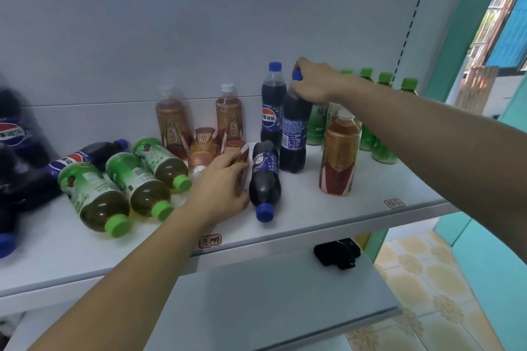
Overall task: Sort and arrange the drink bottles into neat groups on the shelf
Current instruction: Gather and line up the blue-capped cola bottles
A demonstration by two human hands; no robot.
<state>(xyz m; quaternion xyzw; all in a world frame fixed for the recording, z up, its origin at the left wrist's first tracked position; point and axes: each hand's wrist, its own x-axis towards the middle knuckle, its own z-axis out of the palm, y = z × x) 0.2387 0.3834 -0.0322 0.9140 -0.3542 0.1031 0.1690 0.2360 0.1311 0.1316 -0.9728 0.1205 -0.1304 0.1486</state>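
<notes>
Head | right hand (315, 81) fingers grip upright cola bottle (295, 134) neck
</notes>
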